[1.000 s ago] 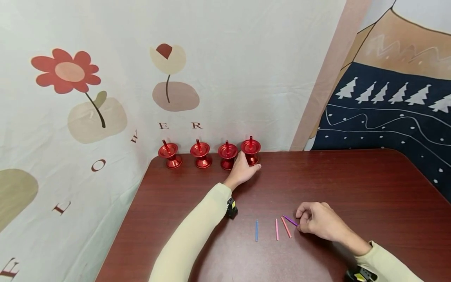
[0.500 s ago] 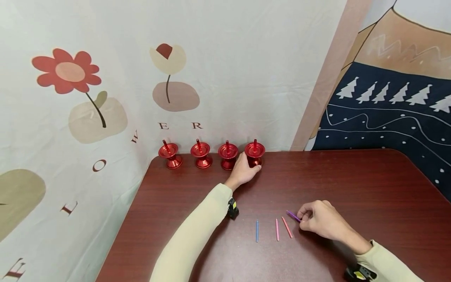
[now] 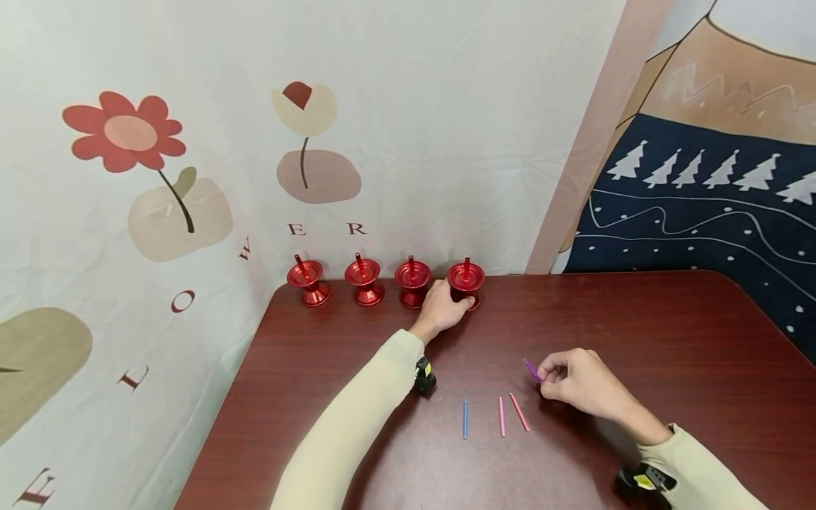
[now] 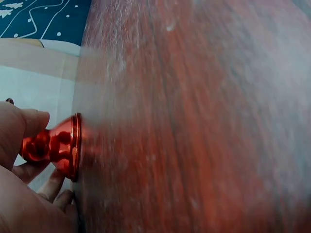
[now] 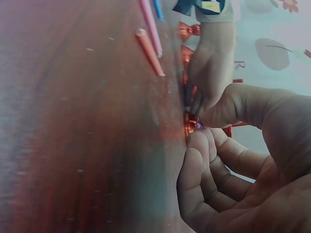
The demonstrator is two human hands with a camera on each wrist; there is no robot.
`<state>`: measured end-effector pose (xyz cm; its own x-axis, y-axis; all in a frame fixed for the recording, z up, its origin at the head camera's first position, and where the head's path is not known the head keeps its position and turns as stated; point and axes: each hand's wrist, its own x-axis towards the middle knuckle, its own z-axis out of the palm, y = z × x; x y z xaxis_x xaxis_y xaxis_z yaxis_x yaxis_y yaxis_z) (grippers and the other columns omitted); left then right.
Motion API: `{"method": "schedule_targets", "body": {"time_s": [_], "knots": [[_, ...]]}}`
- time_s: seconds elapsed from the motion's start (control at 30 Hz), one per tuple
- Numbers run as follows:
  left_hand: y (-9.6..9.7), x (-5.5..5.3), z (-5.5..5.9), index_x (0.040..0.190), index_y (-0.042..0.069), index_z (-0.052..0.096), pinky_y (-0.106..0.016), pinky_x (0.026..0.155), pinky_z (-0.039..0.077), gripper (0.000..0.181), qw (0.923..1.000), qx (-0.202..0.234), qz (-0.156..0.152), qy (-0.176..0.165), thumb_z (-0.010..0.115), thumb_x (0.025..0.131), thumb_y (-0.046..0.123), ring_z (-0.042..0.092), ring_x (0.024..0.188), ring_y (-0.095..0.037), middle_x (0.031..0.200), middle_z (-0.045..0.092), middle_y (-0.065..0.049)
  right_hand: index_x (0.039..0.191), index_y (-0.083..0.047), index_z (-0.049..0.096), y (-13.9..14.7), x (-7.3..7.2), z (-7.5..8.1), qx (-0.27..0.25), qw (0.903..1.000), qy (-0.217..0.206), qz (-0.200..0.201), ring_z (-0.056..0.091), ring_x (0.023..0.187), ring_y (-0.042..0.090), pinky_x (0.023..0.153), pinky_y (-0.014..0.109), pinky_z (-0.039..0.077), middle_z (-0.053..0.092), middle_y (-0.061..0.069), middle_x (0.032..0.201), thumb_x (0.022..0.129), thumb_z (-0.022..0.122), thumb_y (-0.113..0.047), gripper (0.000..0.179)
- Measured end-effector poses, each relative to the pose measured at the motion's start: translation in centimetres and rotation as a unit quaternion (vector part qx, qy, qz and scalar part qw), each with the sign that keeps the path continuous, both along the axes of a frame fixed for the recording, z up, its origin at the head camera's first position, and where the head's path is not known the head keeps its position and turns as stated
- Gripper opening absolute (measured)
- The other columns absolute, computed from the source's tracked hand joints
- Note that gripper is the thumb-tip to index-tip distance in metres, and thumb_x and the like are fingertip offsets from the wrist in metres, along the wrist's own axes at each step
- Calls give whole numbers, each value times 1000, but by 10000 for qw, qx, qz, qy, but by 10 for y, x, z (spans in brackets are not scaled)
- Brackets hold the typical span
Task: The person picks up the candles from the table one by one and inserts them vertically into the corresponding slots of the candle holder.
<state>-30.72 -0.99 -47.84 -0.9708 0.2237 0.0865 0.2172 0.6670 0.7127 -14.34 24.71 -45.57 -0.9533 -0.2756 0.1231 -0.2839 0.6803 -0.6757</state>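
Along the table's back edge stand several shiny red candle holders, each with a short red stick upright in its dish. My left hand (image 3: 444, 307) grips the rightmost candle holder (image 3: 466, 275) by its stem; the left wrist view shows thumb and fingers around that red stem (image 4: 41, 147). My right hand (image 3: 585, 382), over the right half of the table, pinches a thin purple candle (image 3: 533, 371) between thumb and fingertips. In the right wrist view only a bit of the purple candle (image 5: 199, 125) shows. A blue candle (image 3: 465, 418), a pink candle (image 3: 501, 416) and an orange-red candle (image 3: 519, 412) lie nearby.
The other candle holders, including one (image 3: 412, 281) just left of my left hand, stand in a row before a printed cloth backdrop (image 3: 433, 142). The dark red wooden table (image 3: 637, 319) reaches to a rounded back right corner.
The rightmost candle holder has shifted right and slightly forward with my left hand on it. My right hand has lifted the purple candle away from the orange-red one, its tip now turned more upward.
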Motion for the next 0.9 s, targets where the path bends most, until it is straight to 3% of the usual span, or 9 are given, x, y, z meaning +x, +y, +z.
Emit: {"method": "schedule_targets", "body": {"time_s": [0.17, 0.27, 0.43, 0.7, 0.9], "knots": [[8, 1, -4, 139, 1, 69, -56, 107, 52, 51, 9987, -435, 260, 68, 78, 99, 31, 62, 129, -38, 135, 68, -21, 81, -18, 74, 1, -7, 6, -263, 9995, -129, -109, 57, 66, 5, 60, 25, 47, 62, -11, 71, 77, 80, -3, 17], [13, 3, -3, 135, 2, 73, -58, 104, 51, 49, 9966, -775, 265, 19, 78, 99, 35, 60, 130, -38, 135, 68, -19, 83, -15, 74, 0, -12, 10, -420, 9988, -205, -132, 59, 68, 7, 60, 25, 48, 64, -8, 73, 79, 80, -4, 14], [17, 7, 0, 134, 5, 75, -56, 107, 46, 49, 9938, -1097, 174, -65, 80, 99, 39, 57, 133, -36, 138, 67, -16, 86, -15, 74, -1, -20, 14, -566, 9981, -204, -136, 62, 73, 10, 64, 26, 51, 66, -6, 77, 84, 81, -4, 13], [16, 21, 6, 129, 2, 76, -51, 105, 48, 54, 9897, -1425, -109, 125, 85, 94, 42, 58, 130, -31, 132, 66, -11, 96, -9, 75, -5, -30, 18, -980, 9946, -324, -128, 65, 79, 16, 69, 27, 54, 69, -1, 84, 91, 81, -4, 9], [17, 25, 8, 130, 4, 76, -49, 102, 50, 59, 9896, -1407, -269, 106, 91, 89, 44, 58, 126, -29, 123, 67, -8, 104, -1, 74, -11, -34, 19, -1311, 9908, -307, -167, 69, 79, 18, 68, 28, 57, 72, 4, 87, 91, 81, 0, 15]]}}
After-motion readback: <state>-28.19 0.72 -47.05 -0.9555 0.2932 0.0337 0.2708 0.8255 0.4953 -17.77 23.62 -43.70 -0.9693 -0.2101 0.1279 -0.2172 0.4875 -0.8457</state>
